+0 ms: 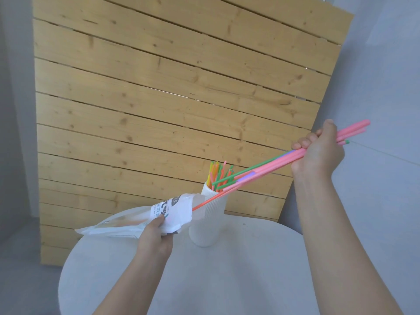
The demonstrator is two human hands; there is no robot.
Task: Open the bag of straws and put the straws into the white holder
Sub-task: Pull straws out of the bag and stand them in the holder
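My left hand (155, 239) grips the white straw bag (145, 218) near its torn mouth, holding it above the table and just left of the holder. My right hand (318, 151) is closed on a bundle of several straws (268, 168), mostly pink with green, purple and one orange, raised at the right. The bundle slants down-left; the orange straw's tip still reaches the bag's mouth. The white ribbed holder (208, 221) stands on the table's far side with several orange, yellow, green and pink straws (219, 176) upright in it, partly crossed by the held bundle.
The round white table (238, 276) fills the lower middle. A wooden slat panel (159, 98) leans against the grey wall behind it. Grey floor shows at the left.
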